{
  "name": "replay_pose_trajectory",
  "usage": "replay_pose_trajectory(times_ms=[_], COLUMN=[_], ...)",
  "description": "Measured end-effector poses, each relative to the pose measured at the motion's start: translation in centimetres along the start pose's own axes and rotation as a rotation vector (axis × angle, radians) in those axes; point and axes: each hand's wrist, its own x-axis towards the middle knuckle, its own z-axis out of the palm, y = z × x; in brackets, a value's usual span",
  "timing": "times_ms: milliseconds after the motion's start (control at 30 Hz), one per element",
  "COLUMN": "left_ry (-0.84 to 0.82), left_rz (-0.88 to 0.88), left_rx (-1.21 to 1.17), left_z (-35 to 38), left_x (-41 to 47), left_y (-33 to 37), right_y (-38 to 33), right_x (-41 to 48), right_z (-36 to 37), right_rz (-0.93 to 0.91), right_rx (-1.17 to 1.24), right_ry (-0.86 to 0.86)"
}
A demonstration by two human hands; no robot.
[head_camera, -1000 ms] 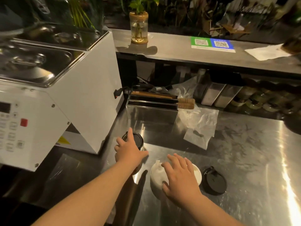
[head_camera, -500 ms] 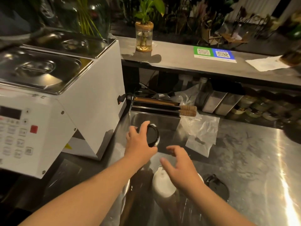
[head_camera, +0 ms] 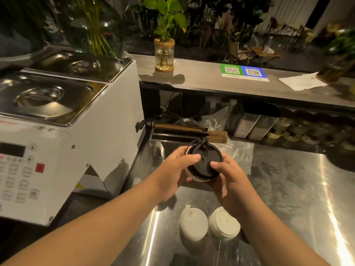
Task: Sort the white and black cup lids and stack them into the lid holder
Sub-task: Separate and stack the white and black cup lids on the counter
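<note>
A stack of black cup lids point(head_camera: 204, 162) is held up above the steel counter, between both hands. My left hand point(head_camera: 173, 170) grips its left rim, thumb across the top. My right hand point(head_camera: 229, 178) grips the right and lower rim, thumb on the top lid. Below the hands, two white lid stacks lie on the counter in clear plastic: one on its side point(head_camera: 193, 225), one to its right point(head_camera: 224, 224). A steel box with wooden-handled parts point(head_camera: 184, 132) stands just behind the black lids; whether this is the lid holder I cannot tell.
A large white machine with a button panel and steel pan lids point(head_camera: 63, 135) fills the left side. Crumpled clear plastic point(head_camera: 241, 150) lies behind the hands. Steel tins and jars point(head_camera: 288, 129) line the back under a raised shelf point(head_camera: 221, 83) carrying a plant jar.
My left hand lifted the black lid stack off the counter and brought it toward the centre. My right hand left the white lids and took hold of the black stack too.
</note>
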Motion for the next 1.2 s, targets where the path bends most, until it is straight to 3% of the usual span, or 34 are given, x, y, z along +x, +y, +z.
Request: replay_pose_trajectory(times_ms=[200,367,467,567,867,1000,1200], left_ry=[-0.197,-0.201,-0.177,-0.18,-0.119,-0.16,-0.195], left_rz=[-0.117,-0.08,-0.095,-0.128,-0.144,-0.163,-0.194], left_rx=[-0.447,-0.401,-0.344,-0.303,-0.285,-0.368,-0.285], left_z=[-0.6,-0.9,-0.8,-0.1,1.4,2.1,3.2], left_x=[-1.2,-1.0,-1.1,-1.2,-1.3,-1.3,-1.0], left_y=[-0.5,-0.9,-1.2,-1.4,-2.3,-2.9,-3.8], right_y=[1.2,0.9,0.8,0.9,1.5,1.7,2.6], right_x=[-0.7,-1.8,-3.0,-3.3,-4.0,-4.3,-5.1], right_z=[-0.2,-0.2,0.3,0.6,-1.1,-2.2,-3.8], right_rz=[-0.044,-0.163,-0.244,-0.28,-0.265,-0.264,-0.269], right_rx=[-0.142,-0.485,-0.599,-0.72,-0.693,-0.701,-0.723], right_ry=[0.039,0.209,0.08,0.069,0.129,0.135,0.199])
